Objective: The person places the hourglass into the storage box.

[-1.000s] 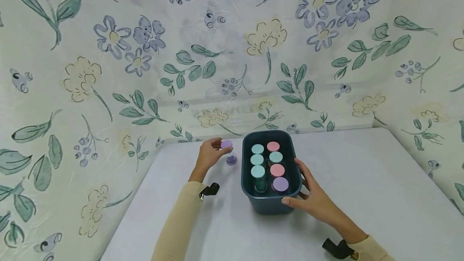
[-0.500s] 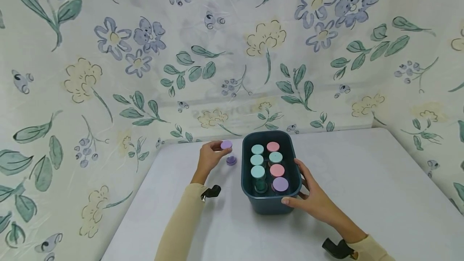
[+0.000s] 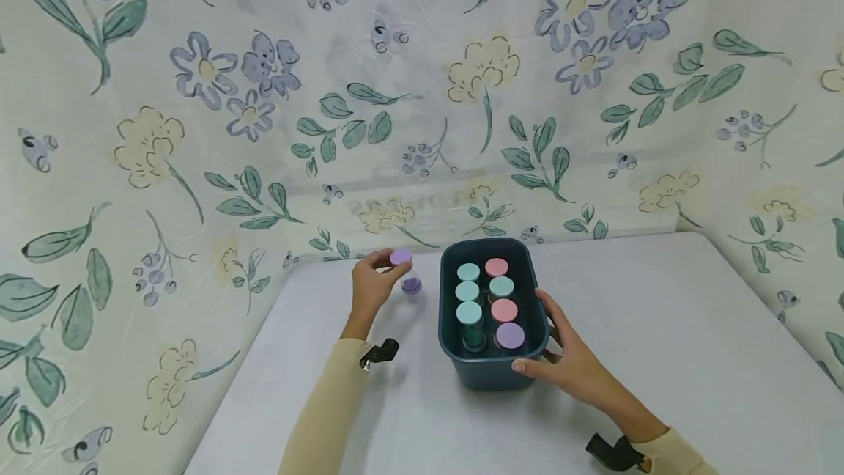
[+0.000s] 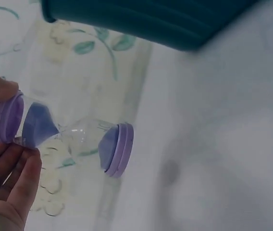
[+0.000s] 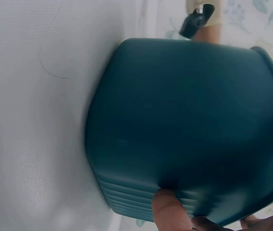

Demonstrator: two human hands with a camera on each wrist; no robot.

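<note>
My left hand (image 3: 372,284) pinches a sand timer (image 3: 401,257) by its upper purple cap, left of the dark teal bin (image 3: 491,374). In the left wrist view, the clear sand timer (image 4: 40,126) has purple sand in both bulbs. It is above the table, its shadow lying apart from it. My right hand (image 3: 580,369) grips the bin's near right corner, thumb at the front rim and fingers along the side. Inside the bin stand several more sand timers, with mint caps (image 3: 469,312), pink caps (image 3: 504,310) and one purple cap (image 3: 511,336).
The bin stands on a white-covered table (image 3: 646,314). A floral-printed sheet (image 3: 422,94) rises behind the table and at both sides. A black wrist camera (image 3: 382,350) is worn on the left wrist, another (image 3: 613,453) on the right.
My left hand has shifted slightly left, away from the bin, carrying the sand timer. The right hand and the bin have stayed in place.
</note>
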